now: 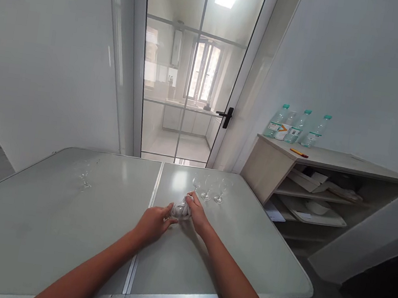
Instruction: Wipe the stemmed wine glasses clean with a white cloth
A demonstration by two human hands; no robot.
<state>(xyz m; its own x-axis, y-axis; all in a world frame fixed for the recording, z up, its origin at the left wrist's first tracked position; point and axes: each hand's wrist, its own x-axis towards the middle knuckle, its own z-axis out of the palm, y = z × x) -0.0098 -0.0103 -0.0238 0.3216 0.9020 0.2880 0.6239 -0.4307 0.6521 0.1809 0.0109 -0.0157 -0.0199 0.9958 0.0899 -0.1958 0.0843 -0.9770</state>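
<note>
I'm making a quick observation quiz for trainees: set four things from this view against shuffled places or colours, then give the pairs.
1. glassy item
2. grouped stemmed glasses
3. green-capped bottles
4. door handle

A. on the cabinet top
B. black
C. held between left hand and right hand
D. on the table, beyond the hands

Pairs: 1-C; 2-D; 3-A; 4-B

Two bare arms are stretched toward the far side, hands brought close together.
The left forearm point(101, 266) is angled rightward, with the left hand's point(154, 221) thumb and fingers parted around a grip; the right forearm point(231, 272) is slanted leftward, the right hand point(197, 213) held slightly farther, its fingers bent inward.
</note>
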